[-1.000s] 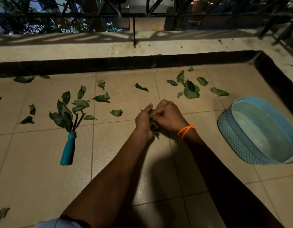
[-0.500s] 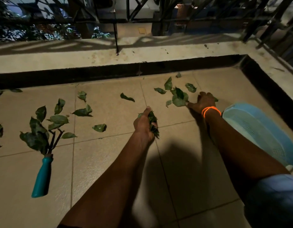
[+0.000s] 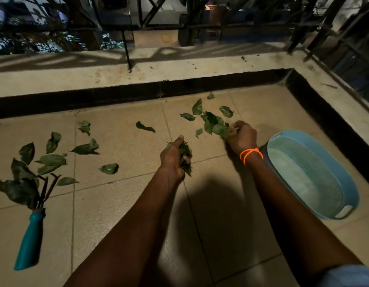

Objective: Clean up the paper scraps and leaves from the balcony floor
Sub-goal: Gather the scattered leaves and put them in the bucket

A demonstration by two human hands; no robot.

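between hands (image 3: 208,148), bare floor tile (image 3: 127,204)

- A teal-handled tool (image 3: 29,243) is lying on the tiled floor at the left.
- A dark metal railing (image 3: 127,50) is standing along the pale concrete ledge (image 3: 75,79) at the far edge.
- Shadows of the railing are falling across the ledge.
- Pale-lit foliage (image 3: 44,45) is showing beyond the railing.

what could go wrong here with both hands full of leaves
The left hand already grips a thick bunch of leaves; adding more may let some slip back onto the floor. The right hand grabs at a loose pile and could miss strays. The basket sits off to the right, so carrying may drop bits.
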